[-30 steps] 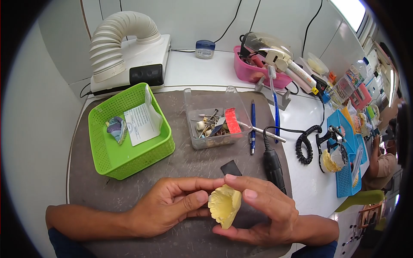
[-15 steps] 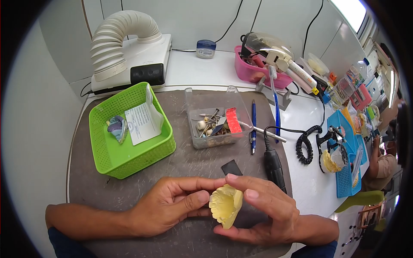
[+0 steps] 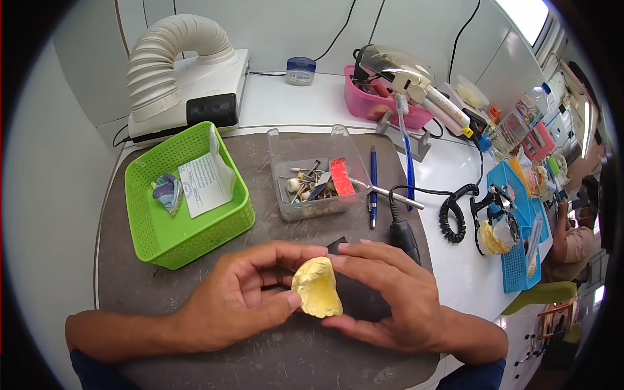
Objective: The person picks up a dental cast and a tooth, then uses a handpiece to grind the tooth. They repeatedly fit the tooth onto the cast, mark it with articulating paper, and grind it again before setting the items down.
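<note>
A yellow dental cast (image 3: 317, 288) with a row of teeth along its rim is held above the grey-brown mat (image 3: 214, 354). My left hand (image 3: 240, 292) grips it from the left, thumb against its edge and index finger at its top. On the other side, my right hand (image 3: 390, 292) has its fingertips at the top and its thumb under the lower edge. Behind the hands lies a small black piece (image 3: 336, 246), partly covered by fingers. The black handpiece (image 3: 404, 239) is just beyond my right hand, its lower part hidden.
A green basket (image 3: 195, 240) holds a paper slip and a bluish piece. Beside it stands a clear box (image 3: 312, 211) of burs, then a blue pen (image 3: 373, 188) and a toothbrush (image 3: 408, 156). Right are an articulator (image 3: 497, 221) and blue baskets (image 3: 520, 266). Behind is a white hose unit (image 3: 214, 75).
The cast has turned in my fingers, so its inner hollow faces me more, and it has moved up and left. Both hands shifted with it. The whole view slid slightly.
</note>
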Motion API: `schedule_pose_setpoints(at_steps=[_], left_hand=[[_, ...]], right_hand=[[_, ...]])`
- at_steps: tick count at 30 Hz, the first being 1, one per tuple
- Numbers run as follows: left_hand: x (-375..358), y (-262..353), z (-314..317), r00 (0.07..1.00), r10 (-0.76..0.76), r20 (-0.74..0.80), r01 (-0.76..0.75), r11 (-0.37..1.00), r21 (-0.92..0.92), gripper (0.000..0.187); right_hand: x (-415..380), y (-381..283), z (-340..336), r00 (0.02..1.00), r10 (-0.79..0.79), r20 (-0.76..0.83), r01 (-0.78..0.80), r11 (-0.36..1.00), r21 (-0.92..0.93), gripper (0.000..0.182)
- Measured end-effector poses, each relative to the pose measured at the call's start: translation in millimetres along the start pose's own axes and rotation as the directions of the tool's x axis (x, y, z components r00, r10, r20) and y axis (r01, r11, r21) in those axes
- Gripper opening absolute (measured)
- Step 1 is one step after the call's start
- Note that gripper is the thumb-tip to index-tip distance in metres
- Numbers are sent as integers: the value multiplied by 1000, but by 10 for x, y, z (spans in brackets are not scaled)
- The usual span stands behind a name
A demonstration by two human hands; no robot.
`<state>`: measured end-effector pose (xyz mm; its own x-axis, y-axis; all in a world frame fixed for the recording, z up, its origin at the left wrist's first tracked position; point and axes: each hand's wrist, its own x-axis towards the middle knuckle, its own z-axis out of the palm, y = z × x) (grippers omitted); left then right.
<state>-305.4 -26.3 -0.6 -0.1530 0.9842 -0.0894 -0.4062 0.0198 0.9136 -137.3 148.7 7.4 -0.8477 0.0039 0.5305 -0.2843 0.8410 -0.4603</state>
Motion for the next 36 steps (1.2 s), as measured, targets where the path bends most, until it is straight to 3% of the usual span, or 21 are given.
schedule_pose_setpoints(at_steps=[2, 6, 8, 9, 11, 12, 14, 15, 17, 20, 24, 28, 30, 36], left_hand=[[-20, 36, 17, 999, -45, -30, 48, 991, 126, 50], [-41, 129, 0, 992, -78, -96, 95, 978, 186, 46], [-35, 184, -37, 984, -127, -124, 167, 902, 399, 36], [-24, 220, -38, 985, -125, -123, 164, 903, 398, 36], [-17, 271, -33, 1000, -13, 23, -9, 631, 775, 28], [-22, 256, -24, 1000, -14, 19, -6, 632, 775, 28], [-22, 193, -4, 979, 161, 125, -187, 468, 863, 18], [-6, 149, -19, 980, 160, 118, -181, 471, 863, 18], [34, 54, -61, 925, 339, 174, -305, 385, 871, 16], [31, 22, -54, 944, 324, 64, -229, 502, 834, 15], [29, 9, -114, 925, 365, 103, -283, 484, 828, 15], [2, 43, -93, 954, 294, 56, -209, 519, 829, 16], [4, 30, -98, 960, 279, 35, -184, 529, 828, 17], [27, -12, -133, 954, 297, 39, -209, 569, 795, 17]], right_hand=[[17, 5, -11, 998, 6, 55, -3, 999, -53, 71], [56, 15, -142, 995, 86, 50, -84, 995, -46, 60], [63, 106, -182, 976, 179, 120, -152, 967, -203, 44], [66, 150, -171, 974, 163, 158, -122, 963, -242, 34], [74, 182, -105, 971, 158, 179, -103, 954, -283, 33], [81, 183, -75, 968, 155, 198, -85, 943, -321, 32], [99, 150, -51, 955, 201, 217, -119, 933, -340, 31], [117, 132, -48, 941, 245, 232, -150, 919, -364, 30], [152, 102, -69, 924, 290, 251, -197, 920, -338, 27], [187, 94, -107, 909, 324, 262, -248, 926, -284, 21], [158, 149, -97, 936, 301, 184, -277, 950, -146, 17], [164, 147, -99, 928, 335, 162, -325, 942, -85, 16], [200, 60, -115, 855, 507, 114, -513, 858, 33, 14], [200, 38, -174, 861, 460, 216, -489, 866, 104, 14]])
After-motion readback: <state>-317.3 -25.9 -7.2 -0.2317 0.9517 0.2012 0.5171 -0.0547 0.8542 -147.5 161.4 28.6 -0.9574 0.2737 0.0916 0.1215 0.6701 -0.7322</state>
